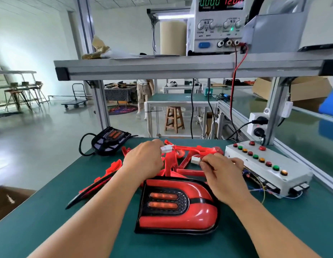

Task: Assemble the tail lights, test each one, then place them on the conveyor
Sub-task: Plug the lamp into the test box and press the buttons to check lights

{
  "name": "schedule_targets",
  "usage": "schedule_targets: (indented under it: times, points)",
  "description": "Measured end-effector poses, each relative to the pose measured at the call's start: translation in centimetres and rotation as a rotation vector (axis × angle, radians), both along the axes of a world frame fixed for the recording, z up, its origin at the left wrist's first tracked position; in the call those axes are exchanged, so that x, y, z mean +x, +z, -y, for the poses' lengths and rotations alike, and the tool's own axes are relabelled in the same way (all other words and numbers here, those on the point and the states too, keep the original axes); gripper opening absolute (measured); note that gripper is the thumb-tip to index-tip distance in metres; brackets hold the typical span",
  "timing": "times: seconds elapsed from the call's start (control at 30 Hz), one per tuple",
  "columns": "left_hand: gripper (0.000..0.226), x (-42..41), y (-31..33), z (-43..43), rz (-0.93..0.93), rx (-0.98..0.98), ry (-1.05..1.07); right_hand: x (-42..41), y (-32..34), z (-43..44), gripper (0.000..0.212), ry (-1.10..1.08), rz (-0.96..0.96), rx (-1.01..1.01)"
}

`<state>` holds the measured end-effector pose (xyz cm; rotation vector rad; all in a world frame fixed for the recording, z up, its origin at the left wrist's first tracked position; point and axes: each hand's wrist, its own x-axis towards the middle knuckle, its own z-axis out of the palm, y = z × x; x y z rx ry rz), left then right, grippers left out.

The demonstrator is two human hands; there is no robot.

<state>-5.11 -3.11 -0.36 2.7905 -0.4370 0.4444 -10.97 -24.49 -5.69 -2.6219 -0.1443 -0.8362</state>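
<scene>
— What is up on the grey shelf [180, 68]?
— A white power box [216, 25] with green and red numbers, and a big brown paper roll [172, 38] beside it.
— And far back on the shiny floor?
— A wooden stool [174, 119] beside a green table [180, 99], a flat black cart [76, 101] on wheels, and some metal stools [22, 94] on the left.
— What is on the right?
— A brown cardboard box [307, 90].

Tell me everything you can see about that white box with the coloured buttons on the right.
The white button box is a long, painted-metal-looking case lying flat on the green mat at the table's right edge. A row of round red, green and amber buttons runs along its top. Black connectors and thin coloured wires leave its near end. Neither hand touches it.
</scene>
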Motion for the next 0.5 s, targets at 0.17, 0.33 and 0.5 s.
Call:
schedule_targets:
  times: [0.17,0.33,0.5]
  points:
    - [0.02,-1.6,-2.6,-2.3,-0.002,-0.347,-0.234,-0.4,0.4,-0.9,0.016,0.041,0.08,0.01]
    - [0.017,-1.3,-3.5,-2.6,0.007,-0.476,-0.367,-0.9,0.7,-1.7,0.022,0.112,0.141,-0.014]
    - [0.031,-1.1,-3.8,-2.9,0.009,-0.518,-0.368,-1.1,0.6,-2.3,0.02,0.167,0.156,-0.034]
